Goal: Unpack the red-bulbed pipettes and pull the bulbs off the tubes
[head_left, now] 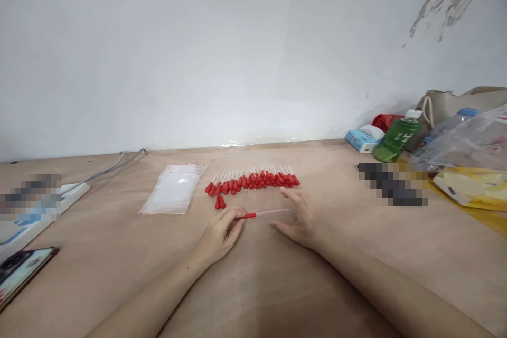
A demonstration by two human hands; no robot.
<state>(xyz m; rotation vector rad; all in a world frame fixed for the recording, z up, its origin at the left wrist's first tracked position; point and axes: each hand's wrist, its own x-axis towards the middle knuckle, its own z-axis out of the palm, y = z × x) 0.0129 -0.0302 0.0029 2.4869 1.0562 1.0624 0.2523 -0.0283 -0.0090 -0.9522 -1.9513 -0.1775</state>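
My left hand (222,233) pinches the end of the red rubber bulb of a dropper (249,216), whose thin clear tube points right. My right hand (299,219) is beside the tube's far end, thumb and fingers spread apart; whether it touches the tube I cannot tell. Beyond both hands lies a row of similar droppers (257,179), red bulbs toward me and clear tubes toward the wall. Two red bulbs (219,202) sit just in front of the row's left end. A clear, flat plastic piece (263,199), hard to make out, lies between my hands and the row.
A stack of clear zip bags (173,190) lies left of the row. Farther left are a phone (26,272), a white power strip (73,198) and a grey cable (106,170). At right stand a tissue pack (362,140), a green bottle (397,137) and plastic bags (471,142).
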